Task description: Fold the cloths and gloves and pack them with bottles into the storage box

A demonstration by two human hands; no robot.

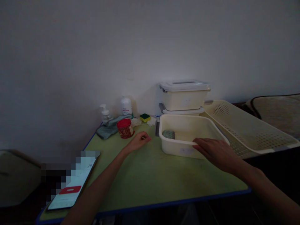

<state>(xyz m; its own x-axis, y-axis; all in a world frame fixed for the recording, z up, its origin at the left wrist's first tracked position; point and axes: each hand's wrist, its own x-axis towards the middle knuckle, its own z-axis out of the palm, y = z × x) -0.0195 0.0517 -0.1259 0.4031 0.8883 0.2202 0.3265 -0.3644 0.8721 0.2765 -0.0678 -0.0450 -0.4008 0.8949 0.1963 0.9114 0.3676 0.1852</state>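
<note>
My left hand (pixel 138 142) rests on the green table (pixel 145 175), fingers curled loosely with the fingertips together, just right of a red patterned cup (pixel 124 128). Whether it holds anything I cannot make out. My right hand (pixel 214 151) lies flat with fingers stretched on the near rim of an open cream plastic tub (pixel 185 150). A small grey-green scrub pad (pixel 168 134) lies inside the tub at its left end.
A lidded cream container (pixel 184 95) stands stacked behind the tub. A perforated cream tray (pixel 246 128) lies to the right. A grey cloth (pixel 110 127), two pump bottles (pixel 126 106), a green-yellow sponge (pixel 144 117) sit by the wall. A phone (pixel 72 184) lies front left.
</note>
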